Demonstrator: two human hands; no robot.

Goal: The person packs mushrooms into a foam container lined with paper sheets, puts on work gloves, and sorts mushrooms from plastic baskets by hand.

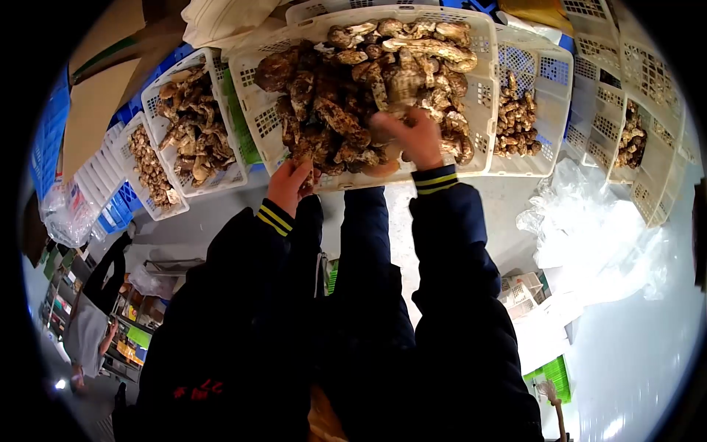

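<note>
The mushrooms (342, 121) look light and brittle, best held by the stem. Left hand (289, 186) at the basket's (482, 96) near rim, right hand (418, 140) blurred; I cannot tell either grip.

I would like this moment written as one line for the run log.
left hand: at near edge of middle crate | right hand: over its mushrooms, fingers blurred | both grips: unclear | crate: well filled

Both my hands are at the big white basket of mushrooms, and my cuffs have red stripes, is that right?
Not quite: the head view shows yellow stripes on the cuffs, not red. Your left hand and right hand are at the big white basket of mushrooms.
</note>
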